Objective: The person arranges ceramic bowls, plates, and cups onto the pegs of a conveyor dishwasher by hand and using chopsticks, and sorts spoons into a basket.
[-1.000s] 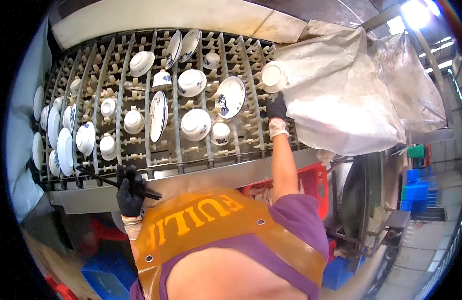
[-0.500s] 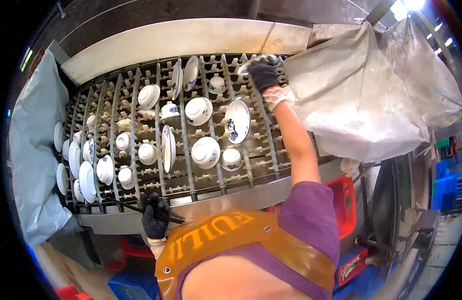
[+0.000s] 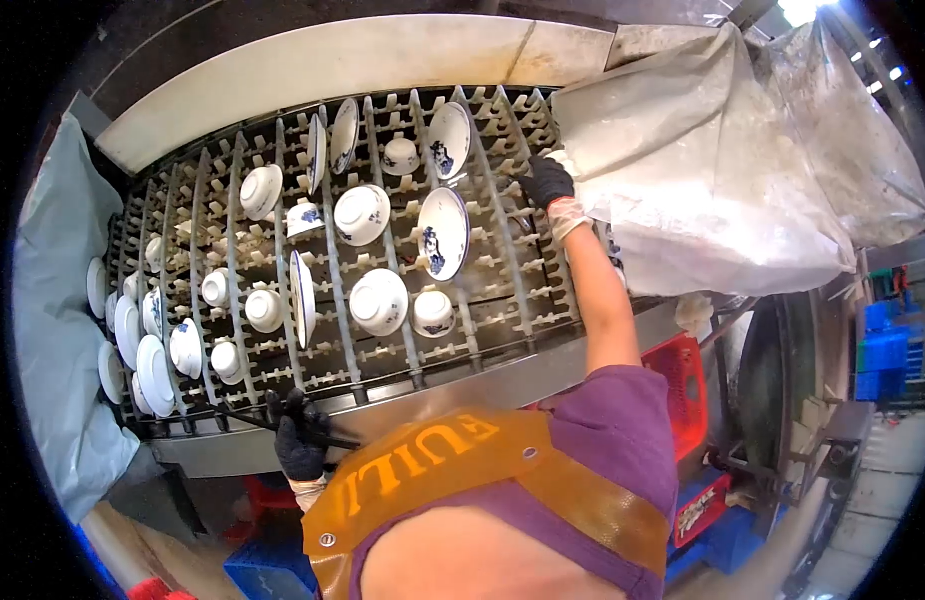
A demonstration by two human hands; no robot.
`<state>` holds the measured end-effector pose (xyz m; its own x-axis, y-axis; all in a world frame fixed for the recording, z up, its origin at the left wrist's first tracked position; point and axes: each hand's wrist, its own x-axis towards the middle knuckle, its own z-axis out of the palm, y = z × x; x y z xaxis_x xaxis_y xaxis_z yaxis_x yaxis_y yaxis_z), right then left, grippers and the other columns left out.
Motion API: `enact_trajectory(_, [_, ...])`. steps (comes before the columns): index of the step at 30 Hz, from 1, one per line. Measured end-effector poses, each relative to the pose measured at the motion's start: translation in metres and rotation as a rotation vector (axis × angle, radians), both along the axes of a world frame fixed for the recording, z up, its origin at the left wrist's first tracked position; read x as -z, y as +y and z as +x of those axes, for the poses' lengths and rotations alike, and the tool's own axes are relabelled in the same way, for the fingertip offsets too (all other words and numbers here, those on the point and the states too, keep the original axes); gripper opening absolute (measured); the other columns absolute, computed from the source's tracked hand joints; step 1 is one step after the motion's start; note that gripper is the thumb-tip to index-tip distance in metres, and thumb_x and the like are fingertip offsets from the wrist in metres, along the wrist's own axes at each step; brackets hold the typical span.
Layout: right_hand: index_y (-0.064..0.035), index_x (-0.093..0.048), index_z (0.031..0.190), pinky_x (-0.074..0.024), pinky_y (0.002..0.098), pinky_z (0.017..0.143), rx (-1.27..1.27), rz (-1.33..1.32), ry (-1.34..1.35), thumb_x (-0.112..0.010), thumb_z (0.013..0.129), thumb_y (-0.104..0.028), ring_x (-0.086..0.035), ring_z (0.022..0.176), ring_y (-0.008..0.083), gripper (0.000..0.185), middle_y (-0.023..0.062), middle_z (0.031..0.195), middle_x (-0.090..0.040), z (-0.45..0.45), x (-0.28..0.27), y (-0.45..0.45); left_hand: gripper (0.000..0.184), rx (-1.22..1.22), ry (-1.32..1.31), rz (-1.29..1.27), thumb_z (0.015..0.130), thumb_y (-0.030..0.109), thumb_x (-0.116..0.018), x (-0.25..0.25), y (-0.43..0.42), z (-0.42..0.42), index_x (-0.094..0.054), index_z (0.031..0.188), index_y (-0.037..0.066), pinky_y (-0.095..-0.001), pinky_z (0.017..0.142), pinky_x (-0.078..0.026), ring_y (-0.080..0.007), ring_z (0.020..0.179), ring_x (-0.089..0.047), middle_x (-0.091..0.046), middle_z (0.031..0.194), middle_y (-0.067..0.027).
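My left hand (image 3: pixel 301 437), in a black glove, is closed around thin black sticks (image 3: pixel 245 416) at the rack's near edge. At the right end, my right hand (image 3: pixel 548 184), also gloved in black, has its fingers bent beside the plastic sheet (image 3: pixel 683 170). Something white shows just behind it, too hidden to name. Upright on the slatted rack (image 3: pixel 503 240) stand a patterned oval dish (image 3: pixel 450 140) and a second one (image 3: pixel 444 234). Upturned bowls (image 3: pixel 363 214) and small cups (image 3: pixel 434 313) sit among the prongs.
White plates (image 3: pixel 155 374) stand at the rack's left end by a pale plastic curtain (image 3: pixel 68 320). A metal ledge (image 3: pixel 463 385) runs along the near side. Red crates (image 3: pixel 675 390) and blue crates (image 3: pixel 273 568) are below; a pale wall panel (image 3: pixel 383 50) borders the far side.
An oval dish that my right hand held at the far right now stands on the rack. That hand has come back nearer, to the sheet's edge. The left hand keeps its sticks.
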<state>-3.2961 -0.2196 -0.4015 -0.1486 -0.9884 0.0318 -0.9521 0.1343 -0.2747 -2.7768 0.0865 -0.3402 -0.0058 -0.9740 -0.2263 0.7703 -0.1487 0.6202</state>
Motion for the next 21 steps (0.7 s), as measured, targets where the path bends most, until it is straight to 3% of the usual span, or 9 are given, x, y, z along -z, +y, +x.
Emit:
enact_trajectory(2, [-0.0079,-0.053,0.115,-0.0410,0.0383,0.089,-0.014,-0.135,0.071,-0.064,0.072,-0.037,-0.053,0.102,0.0302,0.053,0.0164,0.108,-0.057,-0.032,0.013,-0.004,0.046,-0.032,-0.021,-0.028,0.089,0.018,-0.049,-0.006,-0.003,-0.011,-0.036,0.133,0.027,-0.0379,0.079,-0.044,-0.0199,0.090,-0.051,-0.051,0.121,-0.0081])
enact_trajectory(4, [-0.0090,-0.053,0.115,-0.0416,0.0389,0.089,0.118,-0.080,0.114,-0.064,0.070,-0.040,-0.054,0.101,0.0300,0.055,0.0160,0.108,-0.058,-0.074,0.034,-0.015,0.047,-0.031,0.068,-0.014,0.089,0.017,-0.049,-0.007,-0.001,-0.012,-0.036,0.133,0.027,-0.0388,0.079,-0.044,-0.0202,0.090,-0.051,-0.050,0.121,-0.0091])
enact_trajectory(8, [-0.0005,-0.049,0.116,-0.0419,0.0383,0.091,0.343,0.207,-0.073,-0.070,0.057,-0.056,-0.052,0.107,0.0332,0.083,0.0205,0.114,-0.055,-0.108,0.011,-0.004,0.048,0.040,0.042,0.088,0.089,0.017,-0.050,0.030,0.013,0.013,-0.035,0.134,0.026,-0.0391,0.078,-0.044,-0.0206,0.090,-0.051,-0.050,0.121,-0.0103])
enact_trajectory(14, [-0.0039,-0.043,0.125,-0.0392,0.0352,0.094,0.156,0.335,0.018,-0.073,0.054,-0.055,-0.048,0.113,0.0306,0.093,0.0186,0.123,-0.049,-0.126,-0.002,-0.006,0.048,-0.049,-0.050,0.073,0.089,0.018,-0.049,0.013,0.003,-0.018,-0.035,0.134,0.025,-0.0392,0.076,-0.045,-0.0209,0.089,-0.052,-0.051,0.120,-0.0116])
enact_trajectory(16, [-0.0060,-0.041,0.128,-0.0373,0.0350,0.097,-0.073,0.245,-0.052,-0.077,0.054,-0.045,-0.045,0.117,0.0307,0.091,0.0179,0.126,-0.047,-0.114,-0.025,-0.007,0.047,-0.026,0.026,0.018,0.089,0.018,-0.049,0.005,-0.001,-0.027,-0.036,0.133,0.025,-0.0395,0.077,-0.045,-0.0213,0.090,-0.053,-0.051,0.120,-0.0119])
enact_trajectory(18, [-0.0085,-0.038,0.130,-0.0368,0.0350,0.097,-0.243,0.193,0.014,-0.078,0.053,-0.039,-0.044,0.118,0.0308,0.092,0.0177,0.127,-0.046,-0.109,-0.009,-0.021,0.047,-0.044,0.049,0.013,0.089,0.018,-0.049,-0.007,-0.003,-0.038,-0.036,0.133,0.025,-0.0397,0.077,-0.046,-0.0217,0.089,-0.053,-0.051,0.119,-0.0120])
enact_trajectory(19, [-0.0085,-0.035,0.132,-0.0366,0.0345,0.097,-0.314,0.259,-0.080,-0.079,0.053,-0.037,-0.043,0.118,0.0308,0.095,0.0183,0.128,-0.045,-0.107,-0.008,-0.028,0.047,-0.051,0.067,0.013,0.089,0.018,-0.049,-0.013,-0.004,-0.044,-0.036,0.133,0.025,-0.0399,0.077,-0.046,-0.0220,0.089,-0.054,-0.051,0.119,-0.0121])
enact_trajectory(20, [-0.0054,-0.038,0.129,-0.0383,0.0352,0.095,-0.216,0.297,-0.126,-0.080,0.051,-0.038,-0.046,0.115,0.0311,0.094,0.0186,0.124,-0.048,-0.109,-0.008,-0.030,0.046,-0.058,0.083,0.014,0.089,0.018,-0.049,-0.016,-0.006,-0.047,-0.037,0.133,0.024,-0.0402,0.078,-0.046,-0.0223,0.088,-0.054,-0.052,0.118,-0.0123])
enact_trajectory(21, [-0.0062,-0.040,0.127,-0.0394,0.0358,0.093,-0.201,0.302,-0.147,-0.080,0.051,-0.039,-0.048,0.112,0.0307,0.092,0.0177,0.122,-0.050,-0.129,0.025,-0.042,0.046,-0.069,0.079,0.000,0.089,0.018,-0.049,-0.011,-0.003,-0.043,-0.037,0.133,0.024,-0.0402,0.078,-0.046,-0.0223,0.088,-0.054,-0.052,0.118,-0.0123])
